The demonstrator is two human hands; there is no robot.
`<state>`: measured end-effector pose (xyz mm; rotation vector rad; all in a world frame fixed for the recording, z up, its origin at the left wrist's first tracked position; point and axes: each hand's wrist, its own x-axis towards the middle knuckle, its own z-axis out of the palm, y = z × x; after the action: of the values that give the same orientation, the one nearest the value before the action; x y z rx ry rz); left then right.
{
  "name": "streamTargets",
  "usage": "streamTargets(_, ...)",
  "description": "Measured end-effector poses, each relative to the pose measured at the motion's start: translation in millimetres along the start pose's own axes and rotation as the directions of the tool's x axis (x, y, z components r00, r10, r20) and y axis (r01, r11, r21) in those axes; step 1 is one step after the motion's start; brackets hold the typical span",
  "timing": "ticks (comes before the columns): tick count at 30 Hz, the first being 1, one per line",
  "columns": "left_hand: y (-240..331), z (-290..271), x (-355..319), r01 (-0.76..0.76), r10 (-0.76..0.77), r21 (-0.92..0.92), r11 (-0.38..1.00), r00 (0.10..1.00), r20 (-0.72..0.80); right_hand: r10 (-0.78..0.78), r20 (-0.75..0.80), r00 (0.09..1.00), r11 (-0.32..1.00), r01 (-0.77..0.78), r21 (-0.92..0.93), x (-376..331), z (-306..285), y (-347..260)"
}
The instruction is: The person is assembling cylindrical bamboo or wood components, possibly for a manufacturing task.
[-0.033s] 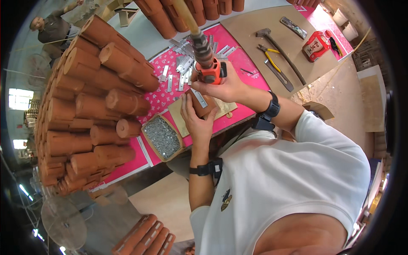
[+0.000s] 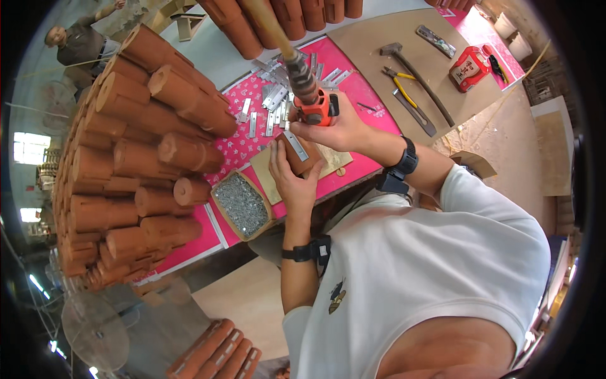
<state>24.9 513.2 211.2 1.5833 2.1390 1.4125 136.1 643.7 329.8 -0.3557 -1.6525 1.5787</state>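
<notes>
Where a brown block (image 2: pixel 295 165) lies on a tan board (image 2: pixel 266 177), the left hand (image 2: pixel 295 187) grips its sides, the right hand (image 2: pixel 341 130) closed around a red power tool (image 2: pixel 320 107) above.
A metal strip (image 2: pixel 295 146) lies along the block's top; I can't tell whether the tool touches it. Left of the block sits a box (image 2: pixel 261 230) of small metal parts (image 2: pixel 240 203); beyond the block, loose strips (image 2: pixel 276 96) on the pink surface (image 2: pixel 364 88).

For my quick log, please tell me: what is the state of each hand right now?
Left hand: closed around the near end of the brown piece.
Right hand: closed, holding the orange power tool.
</notes>
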Motion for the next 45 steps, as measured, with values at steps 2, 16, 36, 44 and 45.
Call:
streamTargets(2,5,2,2,-0.001,0.001,-0.011,1.0,1.0,0.002,-0.022,-0.014,1.0,0.986,0.019,-0.168,-9,-17,10)
streamTargets(16,0,-3,-7,-0.174,0.176,0.228,0.958,0.984,0.011,-0.04,-0.163,0.986,0.958,-0.008,-0.285,-39,-48,62)
streamTargets(36,7,-7,-7,-0.221,0.236,0.264,0.939,0.972,-0.024,-0.022,-0.192,0.981,0.963,-0.03,-0.267,-38,-47,63)
streamTargets(44,9,-2,-7,-0.222,0.236,0.246,0.943,0.971,-0.027,0.004,-0.213,0.977,0.97,-0.056,-0.238,-40,-51,64)
streamTargets(45,9,-2,-7,-0.218,0.233,0.252,0.943,0.972,-0.031,0.021,-0.207,0.978,0.968,-0.072,-0.241,-40,-50,62)
